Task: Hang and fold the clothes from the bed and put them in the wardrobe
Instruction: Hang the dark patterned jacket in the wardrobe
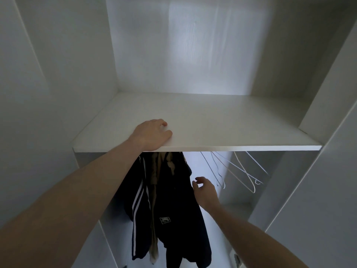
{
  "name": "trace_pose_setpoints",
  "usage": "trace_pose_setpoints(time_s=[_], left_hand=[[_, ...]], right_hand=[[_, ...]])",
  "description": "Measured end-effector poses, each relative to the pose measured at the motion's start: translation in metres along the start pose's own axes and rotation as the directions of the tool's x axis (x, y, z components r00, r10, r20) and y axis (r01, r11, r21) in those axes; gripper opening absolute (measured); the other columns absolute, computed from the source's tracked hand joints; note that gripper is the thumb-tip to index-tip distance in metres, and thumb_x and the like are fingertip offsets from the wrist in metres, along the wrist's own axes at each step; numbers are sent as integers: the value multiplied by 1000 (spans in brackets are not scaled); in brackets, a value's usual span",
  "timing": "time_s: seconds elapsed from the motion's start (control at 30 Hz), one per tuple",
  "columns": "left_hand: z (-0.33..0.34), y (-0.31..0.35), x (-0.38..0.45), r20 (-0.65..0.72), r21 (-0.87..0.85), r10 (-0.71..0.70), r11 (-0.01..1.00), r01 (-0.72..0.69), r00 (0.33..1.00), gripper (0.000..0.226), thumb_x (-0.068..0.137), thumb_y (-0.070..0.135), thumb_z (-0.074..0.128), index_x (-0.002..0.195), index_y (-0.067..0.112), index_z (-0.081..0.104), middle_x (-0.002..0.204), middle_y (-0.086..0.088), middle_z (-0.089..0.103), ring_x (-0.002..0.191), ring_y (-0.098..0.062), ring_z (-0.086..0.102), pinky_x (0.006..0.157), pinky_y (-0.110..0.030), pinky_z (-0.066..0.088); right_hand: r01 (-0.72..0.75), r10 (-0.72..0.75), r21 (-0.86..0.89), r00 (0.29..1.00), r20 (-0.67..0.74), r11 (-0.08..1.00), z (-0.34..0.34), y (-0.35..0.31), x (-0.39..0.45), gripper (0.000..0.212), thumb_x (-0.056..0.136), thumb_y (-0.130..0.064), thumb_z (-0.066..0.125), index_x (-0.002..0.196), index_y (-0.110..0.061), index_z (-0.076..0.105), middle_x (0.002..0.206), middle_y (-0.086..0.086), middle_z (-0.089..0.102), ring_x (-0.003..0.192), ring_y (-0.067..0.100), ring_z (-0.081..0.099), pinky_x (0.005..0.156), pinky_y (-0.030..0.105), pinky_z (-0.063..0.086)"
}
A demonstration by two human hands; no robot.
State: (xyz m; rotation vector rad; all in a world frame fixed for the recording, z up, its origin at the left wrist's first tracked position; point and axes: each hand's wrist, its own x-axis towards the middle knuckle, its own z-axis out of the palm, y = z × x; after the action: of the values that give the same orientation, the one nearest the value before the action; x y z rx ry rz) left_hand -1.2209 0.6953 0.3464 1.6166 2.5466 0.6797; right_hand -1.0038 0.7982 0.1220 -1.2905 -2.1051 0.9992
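White board surrounds me on every side: I am looking into a wardrobe (63,64) with pale walls and a lit back panel. A wide white shelf (222,128) runs across the middle of the view, its front edge facing me.

Below the shelf, on the left half of the hanging space, several clothes hang close together. The nearest is a dark garment (181,219) with a small pale label low on its front. Pressed against its left side is a dark jacket with white stripes (138,207) running down it. Between those two a tan garment (155,190) shows as a narrow strip. I cannot see the rail they hang from; the shelf hides it.

To the right of the clothes, a few bare white wire hangers (237,171) dangle at a slant, well apart from the dark garment.

My left arm reaches up from the lower left. My left hand (152,134) rests palm down on the front edge of the shelf, fingers loosely bent on the board and gripping nothing.

My right arm comes in from the lower right. My right hand (204,192) is beside the right edge of the dark garment, thumb and fingers parted and relaxed, holding nothing. I cannot tell whether the fingertips touch the cloth.
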Motion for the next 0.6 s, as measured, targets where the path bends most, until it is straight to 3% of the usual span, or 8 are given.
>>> trace_pose_setpoints(time_s=[0.1,0.2,0.43,0.6], left_hand=[[2,-2,0,-2,-4,-15,1000,15,1000,52,95,51,52,142,28,54,151,3,52,136,-24,49,112,-39,38],[3,-3,1,-8,-17,-24,1000,24,1000,53,95,52,53,142,30,54,150,5,53,135,-22,50,111,-38,38],[4,-7,1,-22,-60,-32,998,30,999,50,95,54,56,140,32,55,149,7,53,134,-20,50,110,-36,36],[4,-7,0,-5,-104,-85,991,84,996,62,81,66,51,137,40,55,151,10,51,136,-19,49,112,-38,36]], right_hand=[[65,-70,-32,984,-165,997,-23,6,8,30,101,-29,63,129,-18,62,125,-3,61,94,13,63,89,30,50],[53,-79,-120,970,-232,991,-52,14,25,36,98,-22,66,132,-13,59,128,5,59,114,26,59,97,38,50],[-128,119,-256,992,-51,958,-70,33,58,58,103,-25,59,155,-10,37,151,14,49,140,32,47,115,39,40],[-150,165,-273,986,34,950,-64,45,73,51,107,-23,51,154,-9,35,147,11,57,141,29,48,116,37,38]])
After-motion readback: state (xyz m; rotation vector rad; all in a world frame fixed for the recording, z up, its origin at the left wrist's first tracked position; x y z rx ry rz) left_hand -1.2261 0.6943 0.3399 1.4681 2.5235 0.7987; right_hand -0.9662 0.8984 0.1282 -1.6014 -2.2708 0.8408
